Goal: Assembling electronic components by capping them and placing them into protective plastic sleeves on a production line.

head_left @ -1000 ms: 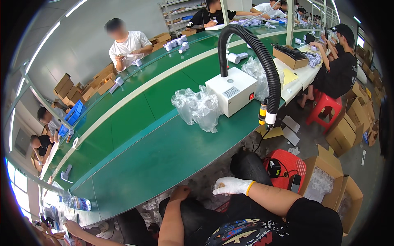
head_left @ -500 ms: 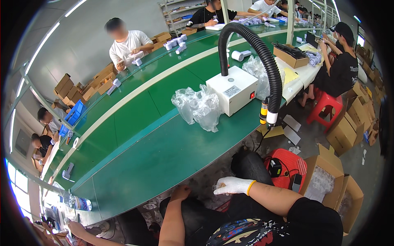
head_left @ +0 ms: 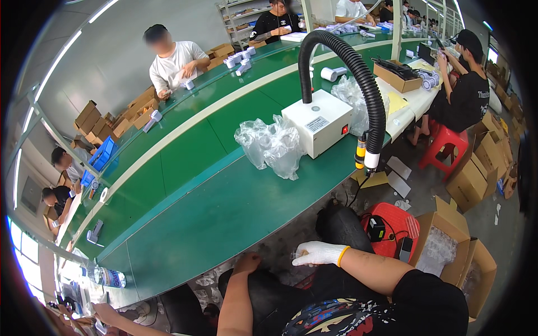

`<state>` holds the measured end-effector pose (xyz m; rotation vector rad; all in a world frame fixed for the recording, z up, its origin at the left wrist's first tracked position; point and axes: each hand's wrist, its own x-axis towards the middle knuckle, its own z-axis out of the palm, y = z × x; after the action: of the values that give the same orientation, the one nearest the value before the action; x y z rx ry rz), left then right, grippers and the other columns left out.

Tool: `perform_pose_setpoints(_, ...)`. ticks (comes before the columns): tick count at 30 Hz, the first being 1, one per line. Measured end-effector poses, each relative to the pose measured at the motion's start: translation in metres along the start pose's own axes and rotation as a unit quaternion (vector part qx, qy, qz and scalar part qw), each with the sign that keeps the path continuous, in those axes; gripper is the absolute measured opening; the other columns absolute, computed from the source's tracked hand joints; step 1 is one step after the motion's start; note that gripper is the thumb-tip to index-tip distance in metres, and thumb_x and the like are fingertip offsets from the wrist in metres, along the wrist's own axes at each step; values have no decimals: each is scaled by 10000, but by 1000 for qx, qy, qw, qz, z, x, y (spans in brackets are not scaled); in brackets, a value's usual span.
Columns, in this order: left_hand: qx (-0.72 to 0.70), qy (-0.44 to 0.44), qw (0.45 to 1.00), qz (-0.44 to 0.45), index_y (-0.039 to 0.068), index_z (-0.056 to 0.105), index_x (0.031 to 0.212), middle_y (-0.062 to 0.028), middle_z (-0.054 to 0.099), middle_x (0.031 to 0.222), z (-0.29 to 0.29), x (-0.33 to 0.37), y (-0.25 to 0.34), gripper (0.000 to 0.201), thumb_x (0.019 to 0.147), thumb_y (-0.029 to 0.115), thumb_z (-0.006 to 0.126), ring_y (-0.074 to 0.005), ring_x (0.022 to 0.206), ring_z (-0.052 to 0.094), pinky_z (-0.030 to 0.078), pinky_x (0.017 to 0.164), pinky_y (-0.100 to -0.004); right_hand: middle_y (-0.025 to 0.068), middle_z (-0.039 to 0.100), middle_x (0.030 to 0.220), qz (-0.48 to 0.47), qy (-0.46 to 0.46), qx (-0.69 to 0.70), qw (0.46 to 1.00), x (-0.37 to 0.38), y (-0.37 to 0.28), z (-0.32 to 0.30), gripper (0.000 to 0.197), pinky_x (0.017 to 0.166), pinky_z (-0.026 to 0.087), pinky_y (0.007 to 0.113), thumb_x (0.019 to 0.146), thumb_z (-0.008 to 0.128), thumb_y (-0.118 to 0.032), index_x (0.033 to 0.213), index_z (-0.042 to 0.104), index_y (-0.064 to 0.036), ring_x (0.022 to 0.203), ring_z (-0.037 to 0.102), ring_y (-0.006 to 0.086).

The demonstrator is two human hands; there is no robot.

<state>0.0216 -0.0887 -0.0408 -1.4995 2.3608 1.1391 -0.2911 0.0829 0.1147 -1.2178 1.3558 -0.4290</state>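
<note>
My left hand [head_left: 247,262] is bare and rests over my lap below the table edge, its fingers curled closed. Whatever it may hold is hidden. My right hand [head_left: 319,253] wears a white knit glove with a yellow cuff. Its fingers are pressed together around a small clear bit that I cannot make out. Both hands stay apart from the green table [head_left: 207,224]. On it, a white box-shaped machine [head_left: 316,123] with a red switch carries a black ribbed hose [head_left: 342,47]. Crumpled clear plastic bags [head_left: 272,145] lie against the machine's left side.
Beyond the table runs a green conveyor [head_left: 185,151] with grey-and-white handheld devices [head_left: 96,231]. A water bottle [head_left: 109,278] lies at the left end. On my right are a red stool [head_left: 392,215] with black adapters and an open carton [head_left: 443,241]. Co-workers sit around the line.
My hands have not moved. The conveyor seams and the grey device at left have shifted slightly right. Across the line, the white-shirted co-worker's hands have moved apart.
</note>
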Motion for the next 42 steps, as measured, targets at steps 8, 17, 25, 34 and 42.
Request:
perform_pose_setpoints(8, 16, 4, 1000, 0, 72, 757, 1081, -96, 770, 922, 0, 0, 5, 364, 970, 396, 634, -233, 847, 734, 553, 791, -387, 53, 628, 715, -8, 6, -2, 1000, -2, 0, 0, 498, 571, 467, 319, 924, 714, -508, 949, 696, -11, 632, 588, 142)
perform_pose_setpoints(17, 10, 3, 1000, -7, 69, 751, 1082, -101, 770, 929, -2, -2, 6, 366, 969, 397, 636, -239, 869, 737, 554, 807, -392, 51, 630, 718, -12, 3, -13, 1000, 2, 4, 1, 503, 587, 475, 324, 925, 709, -515, 958, 696, -13, 637, 587, 143)
perform_pose_setpoints(25, 0, -4, 1000, -5, 61, 748, 1065, -105, 771, 936, -6, -5, 13, 362, 971, 393, 636, -247, 887, 739, 554, 818, -397, 52, 631, 731, -1, 21, 35, 999, 0, 3, 1, 529, 605, 488, 326, 956, 669, -540, 951, 671, -10, 643, 590, 151)
perform_pose_setpoints(34, -3, -13, 1000, -8, 57, 748, 1077, -105, 770, 931, -6, -4, 12, 359, 970, 381, 638, -238, 875, 738, 555, 811, -387, 67, 648, 780, -1, -4, -15, 1000, 1, 2, -3, 529, 631, 494, 333, 962, 659, -531, 973, 657, -2, 681, 606, 166)
perform_pose_setpoints(42, -20, -7, 1000, -5, 53, 748, 1080, -99, 768, 922, -3, -1, 3, 359, 970, 376, 635, -227, 853, 732, 553, 796, -381, 80, 644, 748, -29, -21, -99, 994, 2, -6, -7, 512, 625, 483, 336, 912, 702, -500, 997, 675, 4, 675, 613, 169)
